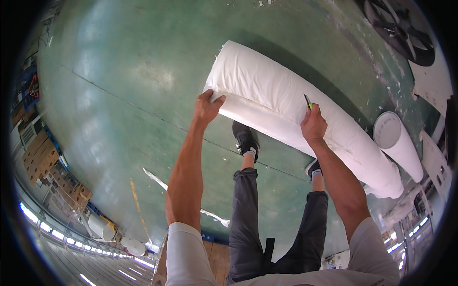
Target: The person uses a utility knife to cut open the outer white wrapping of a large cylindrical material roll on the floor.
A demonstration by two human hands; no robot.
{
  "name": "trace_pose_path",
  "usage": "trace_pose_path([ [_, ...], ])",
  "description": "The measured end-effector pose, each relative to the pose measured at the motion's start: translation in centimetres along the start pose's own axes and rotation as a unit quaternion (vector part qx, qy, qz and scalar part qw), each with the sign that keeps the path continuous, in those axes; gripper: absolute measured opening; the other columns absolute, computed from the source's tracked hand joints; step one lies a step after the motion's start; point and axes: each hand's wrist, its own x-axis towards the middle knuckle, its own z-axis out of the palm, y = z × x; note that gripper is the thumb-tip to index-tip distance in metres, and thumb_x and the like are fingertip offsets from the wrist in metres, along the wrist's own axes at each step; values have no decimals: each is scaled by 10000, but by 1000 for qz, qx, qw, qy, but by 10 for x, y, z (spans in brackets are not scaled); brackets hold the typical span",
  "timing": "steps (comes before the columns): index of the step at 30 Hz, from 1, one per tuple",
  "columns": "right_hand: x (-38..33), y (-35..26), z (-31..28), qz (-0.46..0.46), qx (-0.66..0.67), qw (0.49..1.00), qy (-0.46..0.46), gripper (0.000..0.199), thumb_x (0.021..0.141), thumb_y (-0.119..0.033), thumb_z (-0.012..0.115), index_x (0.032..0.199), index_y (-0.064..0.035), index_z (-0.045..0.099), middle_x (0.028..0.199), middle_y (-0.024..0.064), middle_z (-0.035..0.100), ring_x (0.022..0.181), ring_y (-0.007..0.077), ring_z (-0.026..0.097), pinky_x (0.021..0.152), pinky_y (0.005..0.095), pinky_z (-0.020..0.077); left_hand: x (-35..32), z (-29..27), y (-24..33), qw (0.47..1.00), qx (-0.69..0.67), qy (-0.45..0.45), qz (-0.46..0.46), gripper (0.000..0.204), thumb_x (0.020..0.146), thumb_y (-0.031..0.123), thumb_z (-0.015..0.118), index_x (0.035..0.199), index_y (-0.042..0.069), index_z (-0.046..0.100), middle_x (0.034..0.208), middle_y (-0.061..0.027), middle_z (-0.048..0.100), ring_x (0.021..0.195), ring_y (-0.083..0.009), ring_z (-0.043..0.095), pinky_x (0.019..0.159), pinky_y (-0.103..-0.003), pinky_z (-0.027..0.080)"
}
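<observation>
Fingers of my left hand (207,107) clamp the loose edge of the white wrap on the big fabric roll (305,117), which lies on the green floor (119,95) just ahead of my shoes. My right hand (313,125) is closed round a small cutter (308,101), its tip on the wrap. To cut well, I judge I should keep the edge taut and the blade shallow, slicing wrap only. A second white roll (397,143) lies just right of it; brown cartons (40,155) stack at far left.
</observation>
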Motion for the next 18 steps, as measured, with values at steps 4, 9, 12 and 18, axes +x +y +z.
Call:
trace_pose_path([
  [4,0,2,1,-5,7,1000,2,158,996,-216,537,1047,-81,475,988,152,663,771,411,661,664,510,526,-11,0,2,998,-49,-16,41,290,862,181,723,1036,-46,671,888,-99,706,809,-164,599,769,-322,494],
  [9,0,3,3,-16,21,1000,-3,158,992,-220,542,1043,-84,481,965,153,668,775,406,661,668,513,524,-15,2,-8,986,-150,-10,68,258,879,189,708,1013,-28,671,828,-62,672,787,-140,568,750,-308,481],
  [12,5,6,-6,-28,15,999,10,176,983,-229,561,1049,-76,503,924,160,670,762,402,664,649,500,527,-3,2,-10,994,-72,52,61,261,887,216,716,991,-20,673,824,-36,657,780,-109,541,722,-287,466],
  [18,-9,-136,-23,-265,111,953,-93,139,973,-171,550,1027,-45,529,818,164,667,722,369,689,602,437,556,2,-22,-28,986,-150,47,-51,318,904,269,704,1042,-17,695,840,-39,663,722,-111,558,675,-281,465],
])
